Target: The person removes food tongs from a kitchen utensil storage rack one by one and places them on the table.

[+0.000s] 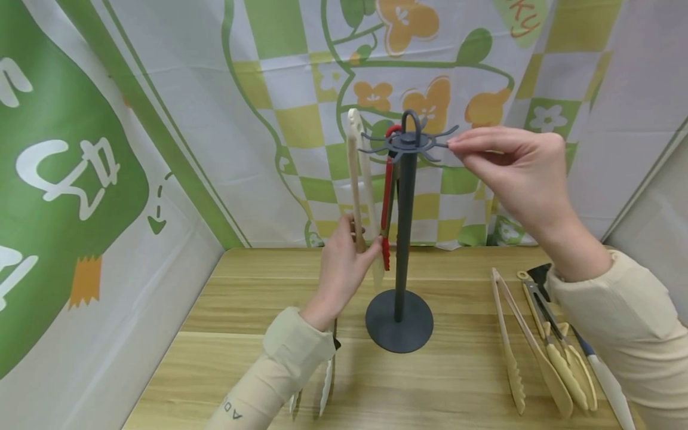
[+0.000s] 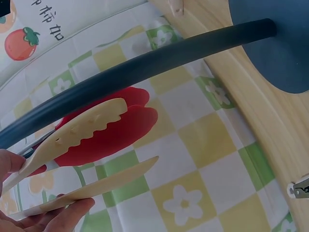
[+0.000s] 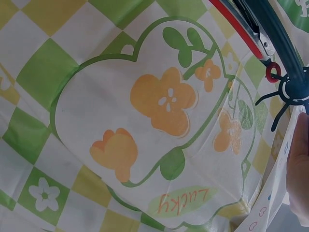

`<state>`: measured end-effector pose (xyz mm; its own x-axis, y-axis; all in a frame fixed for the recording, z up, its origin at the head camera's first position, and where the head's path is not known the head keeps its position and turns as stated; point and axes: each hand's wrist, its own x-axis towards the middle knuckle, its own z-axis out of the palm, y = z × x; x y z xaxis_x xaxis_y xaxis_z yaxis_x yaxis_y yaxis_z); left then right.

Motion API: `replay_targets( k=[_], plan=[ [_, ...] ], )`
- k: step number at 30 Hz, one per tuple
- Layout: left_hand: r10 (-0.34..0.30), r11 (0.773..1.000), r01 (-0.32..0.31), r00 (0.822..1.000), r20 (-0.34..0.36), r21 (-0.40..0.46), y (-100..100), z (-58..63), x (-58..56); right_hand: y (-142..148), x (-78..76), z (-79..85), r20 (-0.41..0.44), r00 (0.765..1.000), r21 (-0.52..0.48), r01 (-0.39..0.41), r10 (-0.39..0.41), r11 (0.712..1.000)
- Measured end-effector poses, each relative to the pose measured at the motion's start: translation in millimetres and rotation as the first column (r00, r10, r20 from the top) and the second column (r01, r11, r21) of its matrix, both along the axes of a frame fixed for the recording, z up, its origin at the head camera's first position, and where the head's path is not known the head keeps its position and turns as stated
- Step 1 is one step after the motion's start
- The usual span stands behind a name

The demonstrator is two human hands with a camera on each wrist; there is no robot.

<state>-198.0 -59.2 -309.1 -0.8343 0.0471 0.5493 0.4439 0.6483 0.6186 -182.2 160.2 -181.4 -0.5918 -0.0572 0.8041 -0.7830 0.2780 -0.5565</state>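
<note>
A dark grey hanging rack [image 1: 405, 239] stands upright on a round base, with curved hooks radiating near its top. My left hand [image 1: 344, 263] holds cream tongs [image 1: 352, 161] upright by their lower part, left of the pole. The tongs' top end is beside the left hook tips; whether a hook passes through it, I cannot tell. Red tongs [image 1: 387, 197] hang from the rack just behind the pole; the left wrist view shows their red heads [image 2: 120, 135] beside the cream ones. My right hand [image 1: 524, 173] pinches the tip of a right-side hook between thumb and fingertips.
On the wooden table [image 1: 457, 382] at right lie beige tongs [image 1: 510, 358], pale yellow tongs [image 1: 570, 370] and a white-and-blue handle [image 1: 613, 382], partly under my right sleeve. White-tipped tongs [image 1: 326, 385] lie beneath my left forearm. A patterned curtain [image 1: 290, 119] hangs behind the rack.
</note>
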Motion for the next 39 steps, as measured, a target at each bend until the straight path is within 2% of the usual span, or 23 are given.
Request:
replay_targets(
  k=[5,15,22,39],
  plan=[
    [0.016,1.000,-0.016,1.000,-0.003,-0.009,-3.4,0.1,-1.0,0.1,0.1,0.2,0.004,1.000,-0.003,-0.001,0.001,1.000],
    [0.020,0.999,-0.025,0.991,0.132,0.036,-13.3,1.5,-0.4,-0.4,0.4,0.3,0.009,1.000,0.000,0.004,-0.004,1.000],
    [-0.008,0.998,-0.009,0.973,0.232,0.070,-22.6,1.5,-0.2,-0.4,0.5,0.2,0.010,1.000,0.003,0.007,-0.007,1.000],
    [0.022,1.000,-0.023,0.936,0.352,-0.001,-43.3,3.8,-2.8,-0.4,1.8,0.5,0.009,1.000,0.012,0.015,-0.015,1.000]
  ],
)
